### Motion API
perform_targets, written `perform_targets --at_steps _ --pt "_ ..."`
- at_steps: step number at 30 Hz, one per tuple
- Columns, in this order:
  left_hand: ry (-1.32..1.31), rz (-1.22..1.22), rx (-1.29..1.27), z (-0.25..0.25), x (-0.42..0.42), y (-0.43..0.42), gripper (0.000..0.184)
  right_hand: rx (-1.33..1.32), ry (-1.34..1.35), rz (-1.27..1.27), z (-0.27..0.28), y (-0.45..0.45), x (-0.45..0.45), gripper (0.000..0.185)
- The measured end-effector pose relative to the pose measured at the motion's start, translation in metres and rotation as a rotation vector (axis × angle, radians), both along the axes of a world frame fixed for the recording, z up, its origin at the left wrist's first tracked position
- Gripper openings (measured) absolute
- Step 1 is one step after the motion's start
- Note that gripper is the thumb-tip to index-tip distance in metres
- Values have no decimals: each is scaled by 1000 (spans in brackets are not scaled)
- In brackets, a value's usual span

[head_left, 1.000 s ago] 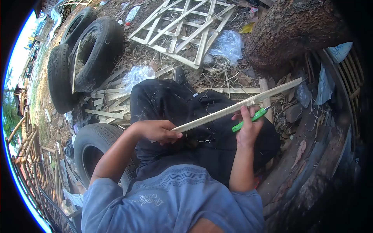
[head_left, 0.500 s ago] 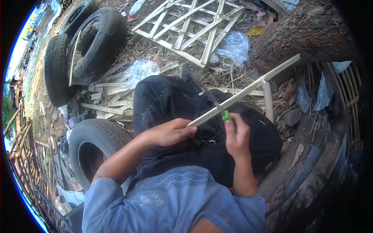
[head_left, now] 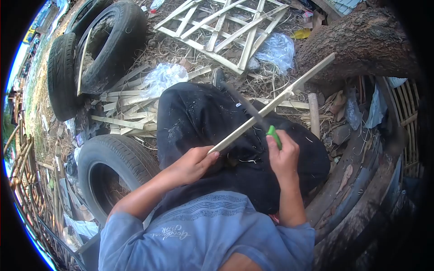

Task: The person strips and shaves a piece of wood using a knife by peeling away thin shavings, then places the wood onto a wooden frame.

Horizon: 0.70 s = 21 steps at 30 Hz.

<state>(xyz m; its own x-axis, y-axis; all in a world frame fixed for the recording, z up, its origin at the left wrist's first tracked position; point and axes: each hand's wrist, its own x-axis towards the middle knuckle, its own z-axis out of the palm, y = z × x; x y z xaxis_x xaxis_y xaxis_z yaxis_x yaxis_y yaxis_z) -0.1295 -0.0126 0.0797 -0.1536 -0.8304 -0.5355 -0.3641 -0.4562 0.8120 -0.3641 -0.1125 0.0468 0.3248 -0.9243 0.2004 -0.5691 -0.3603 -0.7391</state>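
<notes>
Strip further leftward now, left hand tight on it, right hand round knife, “Good…” on shirt

You're outdoors, in a yard-like spot serving as a rough workplace. Around you is bare, littered earth, with a thick tree trunk ahead to your right, worn tyres on your left and crumpled plastic between. Split wooden strips and a slatted lattice lie about. Near the warped left edge, you seem to have a bamboo fence.
</notes>
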Motion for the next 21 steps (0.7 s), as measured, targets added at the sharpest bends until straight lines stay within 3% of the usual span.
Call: perform_targets --at_steps 2,4,8,16,21 --pt "49 50 44 2 -4 -2 30 -44 24 197 0 11 11 25" --pt "33 55 11 3 -4 1 28 -33 -32 211 0 12 17 26" --pt "-76 37 -66 7 1 10 25 -62 120 -182 4 -27 -7 26" --pt "-166 30 -43 14 -1 12 26 -82 102 165 12 13 18 28" --pt "-159 58 -28 9 2 17 28 -69 110 -120 1 -24 -7 26"
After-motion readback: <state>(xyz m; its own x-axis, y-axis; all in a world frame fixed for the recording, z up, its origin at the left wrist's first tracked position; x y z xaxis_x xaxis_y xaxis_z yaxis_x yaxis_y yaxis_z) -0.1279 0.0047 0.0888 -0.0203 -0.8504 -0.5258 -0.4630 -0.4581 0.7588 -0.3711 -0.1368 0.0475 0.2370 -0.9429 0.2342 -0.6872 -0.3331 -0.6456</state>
